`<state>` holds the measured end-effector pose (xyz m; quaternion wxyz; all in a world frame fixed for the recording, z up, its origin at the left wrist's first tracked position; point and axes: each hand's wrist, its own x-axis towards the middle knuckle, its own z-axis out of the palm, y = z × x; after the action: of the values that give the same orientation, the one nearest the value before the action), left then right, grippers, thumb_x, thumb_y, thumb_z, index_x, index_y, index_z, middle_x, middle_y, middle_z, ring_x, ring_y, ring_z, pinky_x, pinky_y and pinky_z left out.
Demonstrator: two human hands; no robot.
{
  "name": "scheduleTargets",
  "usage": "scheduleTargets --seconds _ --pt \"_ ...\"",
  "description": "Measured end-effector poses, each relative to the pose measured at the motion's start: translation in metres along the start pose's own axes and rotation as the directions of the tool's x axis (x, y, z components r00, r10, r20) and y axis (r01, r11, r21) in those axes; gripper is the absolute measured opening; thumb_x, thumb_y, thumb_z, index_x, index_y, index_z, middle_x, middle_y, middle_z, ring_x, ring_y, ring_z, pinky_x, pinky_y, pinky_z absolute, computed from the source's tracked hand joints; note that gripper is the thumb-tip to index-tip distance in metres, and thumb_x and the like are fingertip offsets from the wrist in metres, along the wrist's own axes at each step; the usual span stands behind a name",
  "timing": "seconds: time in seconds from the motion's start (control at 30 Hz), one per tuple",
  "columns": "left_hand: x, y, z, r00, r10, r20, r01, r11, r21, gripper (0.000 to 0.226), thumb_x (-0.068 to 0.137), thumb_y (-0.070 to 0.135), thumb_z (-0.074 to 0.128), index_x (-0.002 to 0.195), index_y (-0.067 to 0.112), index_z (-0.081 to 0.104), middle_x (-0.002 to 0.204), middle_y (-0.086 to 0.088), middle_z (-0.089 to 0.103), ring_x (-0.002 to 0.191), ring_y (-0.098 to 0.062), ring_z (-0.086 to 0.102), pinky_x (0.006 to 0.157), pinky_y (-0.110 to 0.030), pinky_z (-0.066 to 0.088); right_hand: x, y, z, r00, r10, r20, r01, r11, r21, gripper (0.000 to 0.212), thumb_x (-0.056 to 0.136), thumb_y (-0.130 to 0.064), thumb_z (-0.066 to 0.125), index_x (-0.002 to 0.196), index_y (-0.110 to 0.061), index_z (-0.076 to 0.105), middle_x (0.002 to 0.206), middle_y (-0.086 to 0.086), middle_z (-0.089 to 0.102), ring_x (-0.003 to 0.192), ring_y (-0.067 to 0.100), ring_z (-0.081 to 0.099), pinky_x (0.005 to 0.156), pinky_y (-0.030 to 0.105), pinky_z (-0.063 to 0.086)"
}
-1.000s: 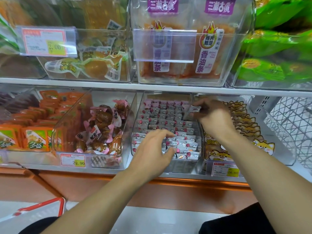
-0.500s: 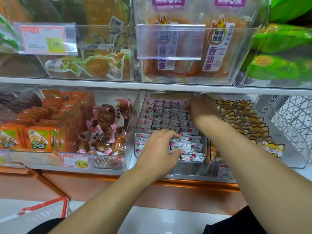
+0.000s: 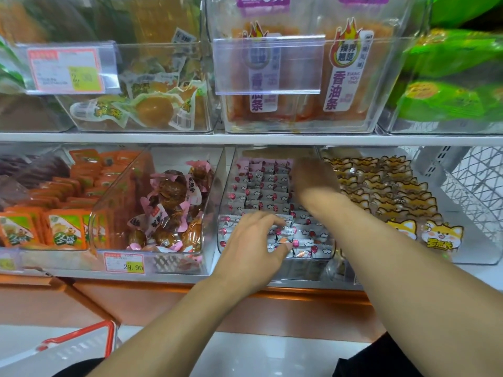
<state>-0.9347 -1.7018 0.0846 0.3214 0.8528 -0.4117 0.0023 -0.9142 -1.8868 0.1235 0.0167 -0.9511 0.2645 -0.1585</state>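
Straightening candy packets (image 3: 261, 186) in centre bin (image 3: 221, 213) | rear rows neat, front rows loose, seems roughly halfway | left hand (image 3: 253, 240) fingers apart on front packets | right hand (image 3: 313, 178) blurred, fingers: cannot tell

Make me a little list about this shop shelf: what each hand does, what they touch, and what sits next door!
place: shop shelf with see-through bins
left hand: fingers rest on small white packets at the front of a clear bin
right hand: deep at the same bin's back, blurred
left neighbour: pink-wrapped snacks, price tag 29.90
right neighbour: cat-face packets
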Motion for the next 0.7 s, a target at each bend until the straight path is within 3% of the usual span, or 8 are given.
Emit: scheduleTargets --seconds 0.17,0.23,0.3,0.4,0.5,0.57,0.63,0.7 --pt "-0.001 0.000 -0.005 1.000 -0.010 -0.011 0.010 0.999 -0.032 0.035 0.091 0.042 0.070 0.123 0.032 0.060 0.129 0.016 0.055 0.128 -0.004 0.040 0.104 -0.020 0.030 0.004 0.019 -0.016 0.978 0.200 -0.062 -0.166 0.921 0.352 0.022 0.101 -0.006 0.046 0.113 -0.003 0.064 0.115 0.019 0.066 0.107 0.035 0.064 0.085 0.041 0.054" --pt "-0.001 0.001 -0.007 1.000 -0.011 -0.014 0.010 0.999 -0.035 0.035 0.090 0.041 0.071 0.122 0.033 0.060 0.128 0.016 0.055 0.127 -0.004 0.041 0.101 -0.018 0.029 -0.001 0.029 -0.019 0.953 0.284 -0.108 -0.201 0.854 0.480 0.019 0.101 -0.005 0.047 0.110 -0.002 0.063 0.112 0.020 0.067 0.102 0.034 0.065 0.081 0.032 0.053" --pt "-0.001 0.001 -0.010 1.000 -0.025 -0.013 0.024 0.998 -0.050 0.038 0.089 0.041 0.072 0.124 0.034 0.059 0.128 0.017 0.055 0.122 -0.002 0.043 0.096 -0.016 0.030 -0.013 0.034 -0.020 0.917 0.377 -0.133 -0.178 0.683 0.709 0.009 0.100 -0.004 0.051 0.102 -0.007 0.059 0.102 0.015 0.068 0.092 0.031 0.064 0.069 0.021 0.048" --pt "-0.001 0.004 -0.016 0.993 -0.116 -0.031 0.108 0.975 -0.192 0.044 0.090 0.038 0.072 0.131 0.034 0.056 0.131 0.018 0.056 0.117 0.003 0.046 0.096 -0.015 0.034 -0.038 0.031 -0.032 0.847 0.532 0.008 -0.180 0.272 0.945 0.005 0.102 -0.013 0.054 0.100 -0.017 0.052 0.090 -0.002 0.062 0.082 0.021 0.064 0.072 0.032 0.052" --pt "-0.001 0.009 -0.024 0.970 -0.231 -0.078 0.182 0.899 -0.398 0.039 0.092 0.033 0.071 0.129 0.030 0.057 0.125 0.020 0.061 0.113 0.004 0.056 0.097 -0.015 0.042 -0.063 0.026 -0.046 0.878 0.431 0.210 -0.211 -0.046 0.976 0.012 0.103 -0.004 0.051 0.097 -0.015 0.052 0.094 0.002 0.064 0.067 0.011 0.068 0.078 0.035 0.060" --pt "-0.001 0.012 -0.030 0.945 -0.318 -0.077 0.228 0.809 -0.543 0.029 0.093 0.037 0.069 0.120 0.033 0.060 0.112 0.022 0.067 0.100 0.008 0.063 0.084 -0.010 0.048 -0.079 0.021 -0.054 0.890 0.315 0.331 -0.303 -0.136 0.943 0.008 0.103 -0.002 0.050 0.101 -0.008 0.054 0.104 0.008 0.068 0.079 0.014 0.072 0.086 0.037 0.061" --pt "-0.001 0.014 -0.035 0.917 -0.397 -0.032 0.272 0.684 -0.677 0.018 0.095 0.040 0.065 0.111 0.033 0.063 0.101 0.018 0.074 0.090 0.002 0.070 0.075 -0.018 0.054 -0.095 0.017 -0.060 0.868 0.212 0.449 -0.395 -0.253 0.883 0.009 0.103 0.000 0.048 0.108 -0.003 0.054 0.110 0.015 0.069 0.094 0.022 0.072 0.082 0.033 0.063" --pt "-0.002 0.014 -0.038 0.885 -0.465 0.033 0.302 0.518 -0.800 0.016 0.098 0.032 0.063 0.109 0.021 0.068 0.097 0.007 0.078 0.082 -0.009 0.074 0.068 -0.024 0.057 -0.105 0.013 -0.061 0.839 0.125 0.530 -0.467 -0.336 0.818 0.013 0.102 0.003 0.046 0.110 -0.001 0.055 0.109 0.020 0.070 0.095 0.027 0.073 0.075 0.030 0.063"
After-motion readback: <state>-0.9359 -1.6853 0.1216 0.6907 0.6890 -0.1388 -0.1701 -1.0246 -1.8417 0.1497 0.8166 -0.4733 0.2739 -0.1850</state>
